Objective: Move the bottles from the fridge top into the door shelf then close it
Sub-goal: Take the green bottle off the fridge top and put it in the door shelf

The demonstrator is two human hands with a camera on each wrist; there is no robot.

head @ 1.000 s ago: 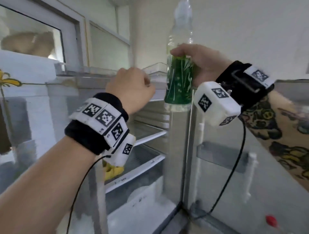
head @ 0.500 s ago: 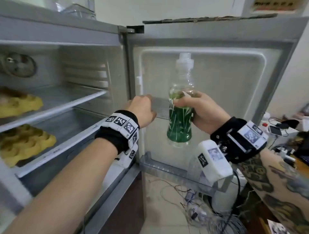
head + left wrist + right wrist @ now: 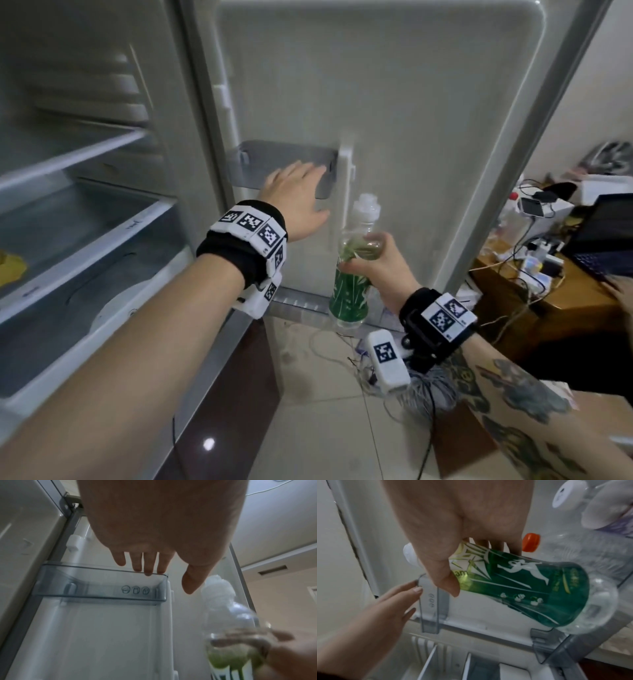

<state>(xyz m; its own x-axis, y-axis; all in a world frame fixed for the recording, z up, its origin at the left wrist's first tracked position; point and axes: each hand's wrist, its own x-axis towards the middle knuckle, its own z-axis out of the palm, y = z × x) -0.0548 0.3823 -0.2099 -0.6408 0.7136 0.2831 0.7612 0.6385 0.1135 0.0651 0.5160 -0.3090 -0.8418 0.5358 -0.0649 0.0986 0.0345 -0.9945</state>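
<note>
My right hand (image 3: 378,262) grips a clear bottle (image 3: 349,291) with a green label and white cap, upright, low in front of the open fridge door (image 3: 411,120). The right wrist view shows the thumb and fingers wrapped round the bottle (image 3: 530,586), just above the lower door shelf (image 3: 565,650). That shelf holds an orange-capped bottle (image 3: 530,543) and a white-capped bottle (image 3: 568,494). My left hand (image 3: 301,185) is spread flat, fingertips (image 3: 147,569) on the rim of the small grey upper door shelf (image 3: 102,584), which holds nothing.
The fridge interior (image 3: 85,222) with white shelves is at left, something yellow (image 3: 10,270) on one shelf. A wooden desk (image 3: 555,291) with a laptop and gadgets stands right of the door. Cables (image 3: 421,387) lie on the tiled floor below it.
The bottle has come down from the fridge top to near the lower door shelf. My left hand has gone from a fist to flat fingers on the small upper shelf.
</note>
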